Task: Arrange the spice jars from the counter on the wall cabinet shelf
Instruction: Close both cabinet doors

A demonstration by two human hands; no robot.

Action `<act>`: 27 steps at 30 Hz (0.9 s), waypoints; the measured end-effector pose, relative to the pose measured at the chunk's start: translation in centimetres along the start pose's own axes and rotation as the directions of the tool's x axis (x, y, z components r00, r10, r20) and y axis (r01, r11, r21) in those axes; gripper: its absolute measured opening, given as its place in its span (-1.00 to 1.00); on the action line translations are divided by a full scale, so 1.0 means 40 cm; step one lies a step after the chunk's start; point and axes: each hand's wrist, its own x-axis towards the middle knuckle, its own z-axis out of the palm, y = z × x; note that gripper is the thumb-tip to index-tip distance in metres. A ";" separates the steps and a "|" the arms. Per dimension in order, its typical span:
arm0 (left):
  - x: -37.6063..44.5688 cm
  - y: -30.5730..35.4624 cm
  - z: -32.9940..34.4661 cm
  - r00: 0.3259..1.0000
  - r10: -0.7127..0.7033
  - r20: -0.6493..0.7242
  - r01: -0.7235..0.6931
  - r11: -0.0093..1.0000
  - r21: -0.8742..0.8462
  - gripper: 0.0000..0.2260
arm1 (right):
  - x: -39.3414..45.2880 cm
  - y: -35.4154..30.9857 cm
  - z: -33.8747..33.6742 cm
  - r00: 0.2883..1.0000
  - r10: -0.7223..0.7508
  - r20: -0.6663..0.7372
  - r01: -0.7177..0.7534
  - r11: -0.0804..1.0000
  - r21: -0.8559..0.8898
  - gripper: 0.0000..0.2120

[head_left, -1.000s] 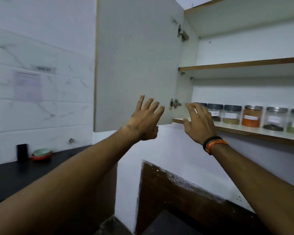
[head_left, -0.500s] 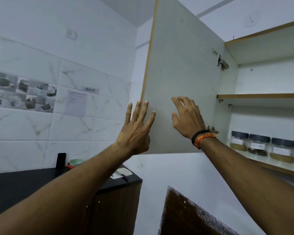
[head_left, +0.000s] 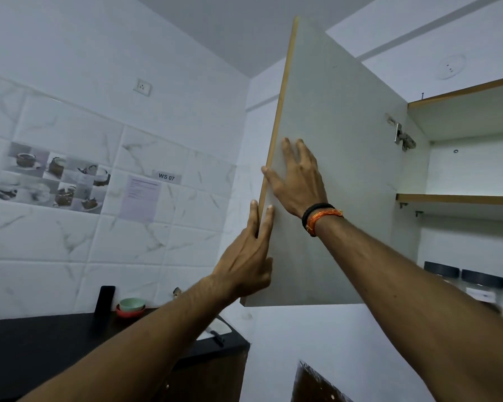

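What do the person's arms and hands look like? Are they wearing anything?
Both forearms are bare: no sleeves, no gloves. The left hand has nothing on it. By the right hand, the wrist wears a black band and an orange thread bracelet.

Counter [head_left: 41, 349]: stacked bowls [head_left: 131, 307], dark block [head_left: 104, 303]; shelf (hidden): lidded jars [head_left: 482, 282].

**Change over the last second.** Right hand [head_left: 298, 181]: earlier raised in the air just beside the jars [head_left: 481, 281], now laid flat, fingers [head_left: 304, 152] spread, on the inner face of the door [head_left: 346, 126] near its free edge. Left hand [head_left: 250, 265]: earlier held in the air short of the door, now at that edge, straight fingers lying to either side of it. The view has swung left and upward. Fewer jars are in sight and the orange one is out of frame.
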 end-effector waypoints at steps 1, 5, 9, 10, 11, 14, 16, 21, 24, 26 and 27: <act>0.002 0.002 0.002 1.000 -0.004 0.001 0.004 0.999 -0.042 -0.03 | 0.001 -0.006 0.009 1.000 0.013 -0.001 -0.013 1.000 -0.010 -0.22; 0.004 0.000 0.010 0.999 0.021 -0.045 -0.026 0.992 -0.125 -0.01 | -0.001 -0.010 0.031 0.999 0.025 -0.021 -0.026 0.996 -0.080 -0.08; -0.003 0.004 0.006 0.994 0.070 -0.081 -0.080 0.987 -0.136 -0.05 | -0.003 -0.013 0.026 0.999 0.039 -0.037 -0.041 0.997 -0.072 -0.08; -0.007 0.008 0.005 0.994 0.075 -0.085 -0.086 0.987 -0.134 -0.06 | -0.004 -0.014 0.021 0.999 0.041 -0.036 -0.043 0.997 -0.068 -0.08; -0.010 0.014 0.004 0.993 0.076 -0.089 -0.088 0.987 -0.133 -0.07 | -0.006 -0.016 0.014 0.999 0.041 -0.036 -0.043 0.997 -0.064 -0.08; -0.019 0.042 0.003 0.989 0.093 -0.118 -0.110 0.983 -0.148 -0.08 | -0.017 -0.017 -0.019 0.998 0.034 -0.060 -0.038 0.998 -0.053 -0.07; -0.026 0.068 0.004 0.984 0.112 -0.141 -0.134 0.978 -0.158 -0.08 | -0.031 -0.012 -0.047 0.996 0.022 -0.084 -0.026 0.999 -0.036 -0.06; -0.046 0.167 0.017 0.960 0.159 -0.232 -0.209 0.956 -0.206 -0.12 | -0.074 0.014 -0.148 0.990 -0.001 -0.144 0.003 1.000 0.017 -0.05; -0.051 0.244 0.028 0.931 0.217 -0.294 -0.301 0.912 -0.278 -0.16 | -0.108 0.042 -0.231 0.983 -0.018 -0.183 0.027 0.998 0.051 -0.07; -0.052 0.293 0.032 0.911 0.231 -0.342 -0.347 0.877 -0.333 -0.17 | -0.127 0.062 -0.285 0.980 -0.022 -0.196 0.038 0.996 0.080 -0.09; -0.052 0.325 0.035 0.900 0.234 -0.367 -0.373 0.851 -0.371 -0.17 | -0.139 0.077 -0.316 0.981 -0.019 -0.196 0.037 0.995 0.088 -0.10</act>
